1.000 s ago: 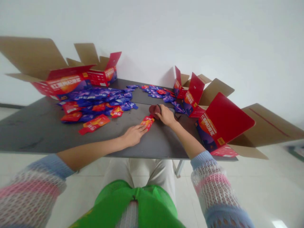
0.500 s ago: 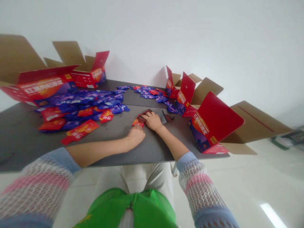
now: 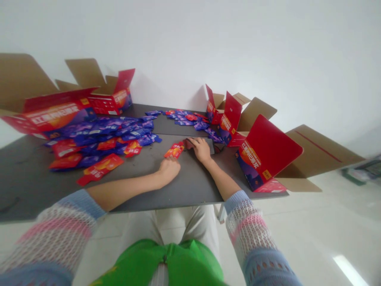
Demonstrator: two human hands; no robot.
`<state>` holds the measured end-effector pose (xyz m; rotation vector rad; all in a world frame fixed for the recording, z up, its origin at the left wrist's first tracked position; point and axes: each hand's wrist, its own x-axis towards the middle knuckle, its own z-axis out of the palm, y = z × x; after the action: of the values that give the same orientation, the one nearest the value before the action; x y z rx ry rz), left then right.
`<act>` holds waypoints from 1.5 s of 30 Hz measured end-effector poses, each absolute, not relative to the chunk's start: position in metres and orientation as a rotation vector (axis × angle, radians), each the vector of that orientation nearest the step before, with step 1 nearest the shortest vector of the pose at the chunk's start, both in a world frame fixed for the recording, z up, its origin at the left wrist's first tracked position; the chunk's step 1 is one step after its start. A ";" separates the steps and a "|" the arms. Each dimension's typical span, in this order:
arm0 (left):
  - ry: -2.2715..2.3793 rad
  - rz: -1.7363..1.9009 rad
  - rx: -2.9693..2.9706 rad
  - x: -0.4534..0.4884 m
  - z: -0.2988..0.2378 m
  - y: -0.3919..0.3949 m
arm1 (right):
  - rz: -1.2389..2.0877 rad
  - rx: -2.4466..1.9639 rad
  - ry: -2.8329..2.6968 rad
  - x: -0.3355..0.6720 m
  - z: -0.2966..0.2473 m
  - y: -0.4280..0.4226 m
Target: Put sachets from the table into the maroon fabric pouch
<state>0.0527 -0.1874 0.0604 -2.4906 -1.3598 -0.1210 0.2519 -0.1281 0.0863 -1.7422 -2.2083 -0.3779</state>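
My left hand (image 3: 169, 168) rests on the dark table (image 3: 184, 186) with its fingers curled on the near end of a red and orange packet (image 3: 174, 150). My right hand (image 3: 201, 149) lies flat, fingers stretched out, over a dark flat object (image 3: 210, 145) just right of the packet. Whatever the right hand presses is mostly hidden under it. A large pile of purple and red packets (image 3: 101, 137) spreads to the left of both hands.
Open red cartons stand at the left (image 3: 50, 113), back left (image 3: 111, 97), back right (image 3: 229, 119) and near right (image 3: 264, 157). A smaller scatter of packets (image 3: 187, 116) lies at the back middle. The table's front edge runs just below my forearms.
My right hand has flattened out and shifted slightly right off the dark red thing it covered. The left hand stays on the red packet. The head camera has swung a little.
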 end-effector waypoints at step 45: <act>-1.448 -0.346 -2.881 0.008 0.058 -0.094 | -0.369 -1.924 -2.192 0.236 0.084 -0.120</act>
<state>0.0080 -0.0939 0.0583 -2.8809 -1.4479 -0.3462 0.2355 -0.1201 0.0844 -1.9243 -2.1919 -0.3695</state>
